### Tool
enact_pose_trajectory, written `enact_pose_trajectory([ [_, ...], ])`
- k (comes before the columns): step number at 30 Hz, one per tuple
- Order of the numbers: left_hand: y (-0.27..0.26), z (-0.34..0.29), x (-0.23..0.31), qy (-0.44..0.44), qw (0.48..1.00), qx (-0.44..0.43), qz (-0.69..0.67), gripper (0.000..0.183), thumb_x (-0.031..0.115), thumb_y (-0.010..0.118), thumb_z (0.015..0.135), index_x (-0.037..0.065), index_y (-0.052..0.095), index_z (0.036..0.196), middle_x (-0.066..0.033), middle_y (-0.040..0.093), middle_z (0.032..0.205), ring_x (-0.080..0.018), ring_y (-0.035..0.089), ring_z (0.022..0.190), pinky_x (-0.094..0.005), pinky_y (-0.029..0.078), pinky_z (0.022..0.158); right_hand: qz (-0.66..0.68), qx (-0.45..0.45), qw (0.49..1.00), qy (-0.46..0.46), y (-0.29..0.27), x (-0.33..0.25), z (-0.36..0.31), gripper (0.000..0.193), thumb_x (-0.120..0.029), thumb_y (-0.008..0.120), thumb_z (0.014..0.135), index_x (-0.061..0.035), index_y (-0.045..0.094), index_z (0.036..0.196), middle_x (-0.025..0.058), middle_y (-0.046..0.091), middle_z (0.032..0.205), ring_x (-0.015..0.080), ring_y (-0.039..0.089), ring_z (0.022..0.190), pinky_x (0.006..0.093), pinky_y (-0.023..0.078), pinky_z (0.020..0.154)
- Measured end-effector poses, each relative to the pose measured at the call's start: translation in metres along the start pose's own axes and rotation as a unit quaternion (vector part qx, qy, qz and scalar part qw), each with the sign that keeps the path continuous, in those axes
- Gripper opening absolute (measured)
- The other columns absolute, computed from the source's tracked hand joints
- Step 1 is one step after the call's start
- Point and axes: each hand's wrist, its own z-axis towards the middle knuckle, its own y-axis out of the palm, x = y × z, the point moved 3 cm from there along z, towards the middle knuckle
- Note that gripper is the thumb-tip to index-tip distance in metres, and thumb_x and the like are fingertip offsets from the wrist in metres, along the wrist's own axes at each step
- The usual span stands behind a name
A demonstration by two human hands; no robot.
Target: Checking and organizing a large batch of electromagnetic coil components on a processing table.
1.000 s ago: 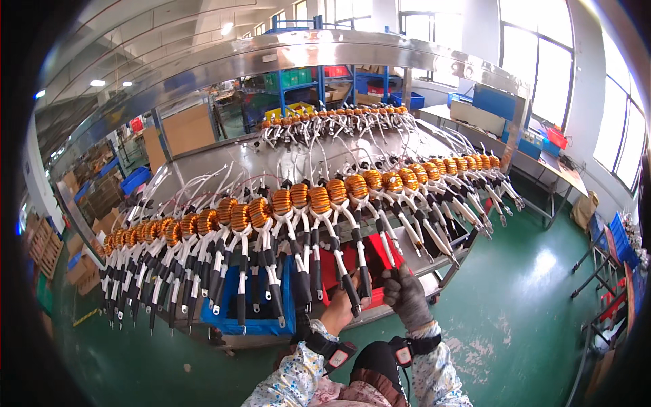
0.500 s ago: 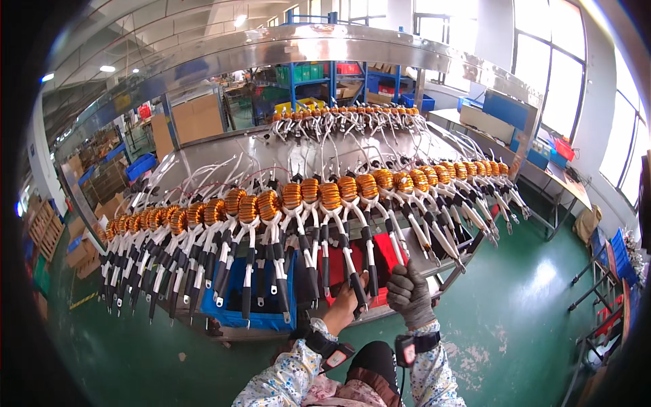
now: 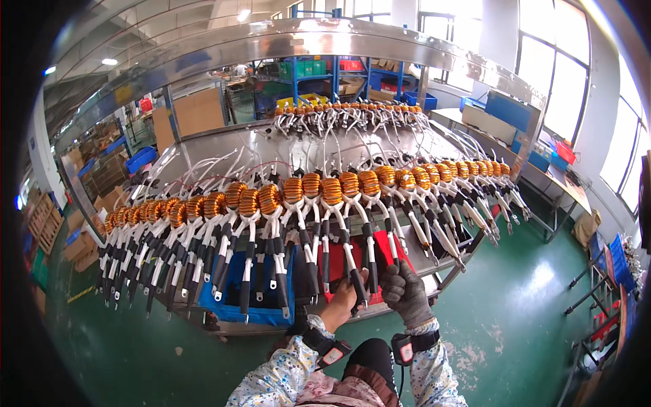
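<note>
A bare left hand [image 3: 341, 304] held a black-sleeved lead [image 3: 357, 279] below a row of copper-coloured coils [image 3: 331, 191]; a grey-gloved right hand [image 3: 407, 297], fingers curled, was just beside.

A black-sleeved lead [image 3: 357, 283] is hiding some fingers of your left hand [image 3: 340, 306]. Your gloved right hand [image 3: 405, 293] is concealing its own palm. The lower edge is cutting off your patterned sleeves [image 3: 271, 381]. Other leads [image 3: 282, 293] are screening a blue bin [image 3: 261, 315]; distant coils [image 3: 339, 107] are appearing too small to count.
</note>
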Motion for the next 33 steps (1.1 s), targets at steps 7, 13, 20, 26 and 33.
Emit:
enact_pose_trajectory([
  [7, -0.010, 0.002, -0.007, 0.016, 0.998, 0.042, 0.052, 0.028, 0.035, 0.047, 0.089, 0.008, 0.046, 0.081, 0.0001, 0.042, 0.057, -0.0075, 0.039, 0.044, -0.0215, 0.030, 0.038, -0.180, 0.094, 0.978, -0.050, 0.013, 0.011, -0.006, 0.031, -0.042, 0.039, 0.089, -0.0152, 0.041, 0.073, -0.0022, 0.036, 0.061, 0.0116, 0.034, 0.050, 0.0254, 0.030, 0.046],
  [13, -0.012, -0.012, -0.002, -0.011, 0.996, 0.005, 0.086, 0.022, 0.030, 0.049, 0.089, 0.009, 0.052, 0.088, 0.0012, 0.047, 0.064, -0.0064, 0.043, 0.053, -0.0209, 0.033, 0.045, -0.248, 0.139, 0.952, -0.116, -0.003, 0.009, -0.003, 0.031, -0.041, 0.040, 0.089, -0.0149, 0.044, 0.073, 0.0013, 0.044, 0.062, 0.0141, 0.043, 0.052, 0.0276, 0.037, 0.046],
  [20, -0.006, -0.036, -0.015, -0.060, 0.998, -0.028, 0.021, 0.021, 0.015, 0.052, 0.086, 0.003, 0.051, 0.103, -0.0062, 0.057, 0.083, -0.0136, 0.053, 0.067, -0.0229, 0.042, 0.055, -0.288, 0.238, 0.903, -0.210, -0.022, 0.005, -0.001, 0.030, -0.036, 0.039, 0.091, -0.0115, 0.048, 0.078, 0.0025, 0.049, 0.068, 0.0167, 0.053, 0.060, 0.0272, 0.046, 0.052],
  [26, -0.002, -0.045, -0.013, -0.070, 0.994, -0.061, 0.064, 0.035, 0.014, 0.051, 0.087, 0.003, 0.043, 0.119, -0.0058, 0.056, 0.098, -0.0154, 0.058, 0.087, -0.0254, 0.049, 0.075, -0.569, 0.223, 0.751, -0.248, -0.009, 0.021, -0.030, 0.028, -0.031, 0.049, 0.087, -0.0027, 0.053, 0.086, 0.0024, 0.054, 0.077, 0.0124, 0.051, 0.063, 0.0262, 0.044, 0.055],
  [33, -0.003, -0.039, -0.025, -0.046, 0.984, -0.051, 0.163, 0.038, 0.015, 0.050, 0.088, 0.005, 0.041, 0.123, -0.0023, 0.056, 0.094, -0.0105, 0.056, 0.078, -0.0226, 0.045, 0.057, -0.537, 0.296, 0.763, -0.207, 0.002, 0.039, -0.051, 0.014, -0.001, 0.061, 0.077, -0.0004, 0.055, 0.090, 0.0036, 0.058, 0.078, 0.0102, 0.054, 0.061, 0.0211, 0.042, 0.052],
])
